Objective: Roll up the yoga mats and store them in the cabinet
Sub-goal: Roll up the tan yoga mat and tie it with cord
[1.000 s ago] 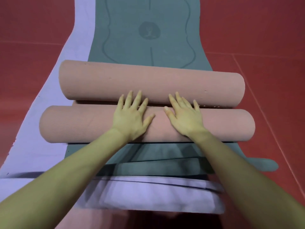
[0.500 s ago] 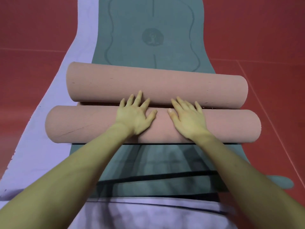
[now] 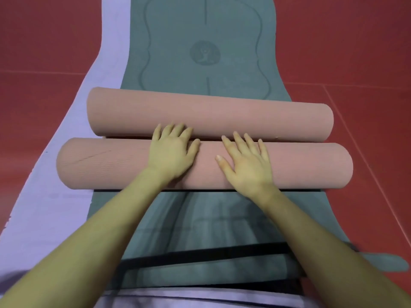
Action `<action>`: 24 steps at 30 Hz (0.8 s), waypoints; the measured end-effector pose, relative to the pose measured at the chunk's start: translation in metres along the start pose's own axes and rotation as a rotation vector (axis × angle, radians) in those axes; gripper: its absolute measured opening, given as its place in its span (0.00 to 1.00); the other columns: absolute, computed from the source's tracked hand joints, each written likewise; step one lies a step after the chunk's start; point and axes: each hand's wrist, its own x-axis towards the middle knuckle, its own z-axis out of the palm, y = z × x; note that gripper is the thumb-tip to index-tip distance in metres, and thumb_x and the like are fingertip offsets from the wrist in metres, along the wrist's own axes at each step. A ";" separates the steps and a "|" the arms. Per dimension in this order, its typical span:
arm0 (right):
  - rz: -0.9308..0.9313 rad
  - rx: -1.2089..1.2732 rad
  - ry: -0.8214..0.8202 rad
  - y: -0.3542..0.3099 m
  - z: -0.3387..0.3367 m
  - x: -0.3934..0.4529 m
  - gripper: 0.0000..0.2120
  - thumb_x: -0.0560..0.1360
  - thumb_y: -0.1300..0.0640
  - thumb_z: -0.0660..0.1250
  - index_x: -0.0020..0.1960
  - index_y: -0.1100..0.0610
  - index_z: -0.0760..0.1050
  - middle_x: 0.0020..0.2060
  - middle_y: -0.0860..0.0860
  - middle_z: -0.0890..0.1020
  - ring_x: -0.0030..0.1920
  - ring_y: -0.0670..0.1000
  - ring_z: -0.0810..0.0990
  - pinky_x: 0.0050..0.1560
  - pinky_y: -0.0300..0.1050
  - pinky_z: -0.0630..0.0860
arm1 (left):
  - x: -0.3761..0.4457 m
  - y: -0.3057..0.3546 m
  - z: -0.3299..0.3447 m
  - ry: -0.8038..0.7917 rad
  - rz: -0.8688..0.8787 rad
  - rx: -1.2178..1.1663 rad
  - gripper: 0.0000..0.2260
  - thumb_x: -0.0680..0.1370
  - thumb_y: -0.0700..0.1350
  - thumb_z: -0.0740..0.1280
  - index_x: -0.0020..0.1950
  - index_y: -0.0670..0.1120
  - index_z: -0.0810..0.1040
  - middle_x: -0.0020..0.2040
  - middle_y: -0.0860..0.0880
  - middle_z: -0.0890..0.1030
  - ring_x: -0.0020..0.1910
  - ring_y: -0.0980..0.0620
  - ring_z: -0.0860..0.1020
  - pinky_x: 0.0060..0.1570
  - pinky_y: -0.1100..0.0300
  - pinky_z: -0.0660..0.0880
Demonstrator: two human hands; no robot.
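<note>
A pink yoga mat is rolled from both ends into two rolls lying side by side. The near roll [image 3: 100,163] lies across a flat green mat [image 3: 204,52]; the far roll [image 3: 244,116] touches it just beyond. My left hand [image 3: 172,152] and my right hand [image 3: 246,165] rest palm-down on top of the near roll, fingers straight and reaching the seam between the rolls. Under the green mat lies a flat lilac mat [image 3: 44,207], showing along the left side.
Red floor [image 3: 367,52] surrounds the mats on both sides. The green mat's near end [image 3: 211,252] is creased with dark folds, and the lilac mat's edge [image 3: 200,296] crosses the bottom of the view. No cabinet is in view.
The near roll has moved forward under my palms and now lies closer against the far roll. More of the flat green mat shows behind it.
</note>
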 end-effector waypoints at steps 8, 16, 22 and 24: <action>0.008 -0.014 -0.028 0.003 -0.003 0.034 0.31 0.77 0.34 0.44 0.76 0.47 0.56 0.76 0.49 0.57 0.75 0.50 0.55 0.73 0.55 0.45 | -0.018 -0.005 0.006 -0.025 0.094 0.041 0.41 0.70 0.69 0.44 0.76 0.48 0.63 0.74 0.44 0.66 0.73 0.39 0.61 0.70 0.45 0.51; -0.165 -0.085 -0.089 0.019 -0.003 0.017 0.57 0.59 0.31 0.71 0.77 0.46 0.44 0.77 0.51 0.51 0.76 0.53 0.48 0.72 0.56 0.42 | 0.007 -0.023 0.002 -0.083 0.260 0.170 0.55 0.54 0.79 0.58 0.76 0.52 0.61 0.73 0.46 0.67 0.69 0.37 0.66 0.65 0.44 0.59; -0.184 -0.085 -0.054 0.018 -0.004 0.025 0.55 0.58 0.34 0.74 0.77 0.48 0.52 0.74 0.52 0.59 0.74 0.54 0.55 0.71 0.57 0.48 | 0.011 -0.019 -0.004 -0.092 0.278 0.216 0.53 0.59 0.73 0.70 0.77 0.53 0.55 0.74 0.51 0.64 0.68 0.43 0.66 0.64 0.49 0.59; -0.196 -0.057 0.008 0.017 -0.003 0.021 0.51 0.57 0.36 0.76 0.74 0.50 0.59 0.71 0.51 0.65 0.71 0.53 0.61 0.68 0.57 0.52 | 0.007 -0.018 -0.003 -0.060 0.288 0.195 0.51 0.60 0.71 0.71 0.77 0.53 0.58 0.72 0.51 0.68 0.64 0.43 0.69 0.61 0.49 0.60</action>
